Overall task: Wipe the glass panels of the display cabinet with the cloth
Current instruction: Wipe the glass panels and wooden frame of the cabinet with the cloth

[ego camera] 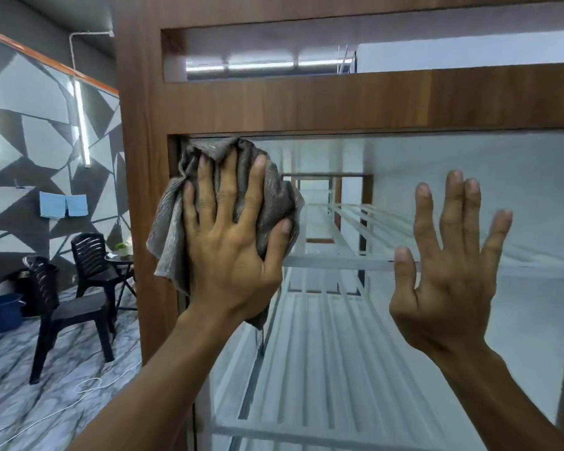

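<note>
the grey cloth (275, 190) is bunched into a wad against the top left corner of the glass panel (453, 157), just under the wooden cabinet frame (306, 102) that borders the panel above and on the left. the left hand (228, 245) lies over the wad with its fingers spread and nearly straight, pressing it onto the glass rather than clenching it. the thumb rests along the cloth's edge on the side toward the panel's middle. loose folds hang out below the palm and on the frame side.

the right hand (450, 278) is held flat and empty in front of the panel's middle, fingers apart and straight. whether the palm actually touches the glass i cannot tell.

the cloth looks soft, light and limp, so it probably follows the hand only while pressure pins it, and a flat palm over the bunched middle seems the best hold. the hanging tails may drag or slip free on a long stroke. the glass is likely smooth, stiff and breakable, so it calls for even, moderate pressure. behind the panel, white slatted shelves (306, 353) show through.
</note>
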### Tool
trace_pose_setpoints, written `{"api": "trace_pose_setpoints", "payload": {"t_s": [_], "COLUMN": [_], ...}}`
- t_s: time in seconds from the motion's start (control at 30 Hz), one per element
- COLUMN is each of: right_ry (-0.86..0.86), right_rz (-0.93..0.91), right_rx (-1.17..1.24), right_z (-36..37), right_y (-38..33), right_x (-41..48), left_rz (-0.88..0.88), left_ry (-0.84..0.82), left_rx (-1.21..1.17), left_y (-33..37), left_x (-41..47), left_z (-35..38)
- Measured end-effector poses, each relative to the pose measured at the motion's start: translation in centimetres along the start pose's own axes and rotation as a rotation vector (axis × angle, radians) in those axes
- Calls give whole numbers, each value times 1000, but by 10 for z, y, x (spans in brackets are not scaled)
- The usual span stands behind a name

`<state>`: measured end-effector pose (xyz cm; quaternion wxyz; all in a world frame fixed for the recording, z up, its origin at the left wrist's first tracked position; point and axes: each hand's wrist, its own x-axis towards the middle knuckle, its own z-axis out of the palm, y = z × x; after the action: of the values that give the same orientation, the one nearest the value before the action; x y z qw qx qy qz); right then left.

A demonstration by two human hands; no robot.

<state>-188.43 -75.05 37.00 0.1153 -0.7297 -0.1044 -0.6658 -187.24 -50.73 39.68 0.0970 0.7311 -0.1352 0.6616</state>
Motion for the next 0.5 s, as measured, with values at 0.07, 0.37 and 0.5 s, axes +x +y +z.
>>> {"api": "trace_pose_setpoints", "payload": {"t_s": [0.07,0.37,0.5], "right_ry": [-1,-40,-123], "right_rz": [-14,-101,-147], "right_rx": [-1,-68,-140], "right_z": [1,7,1], "right_y": [1,13,23], "right_x": [-1,-6,-12], "left_rz": [12,98,173], "left_ry": [13,-1,-78], "left_rx": [6,-16,95], "left_y": [-1,-11,-21], "left_x": [-2,-9,-13], "left_z": [1,2,1]}}
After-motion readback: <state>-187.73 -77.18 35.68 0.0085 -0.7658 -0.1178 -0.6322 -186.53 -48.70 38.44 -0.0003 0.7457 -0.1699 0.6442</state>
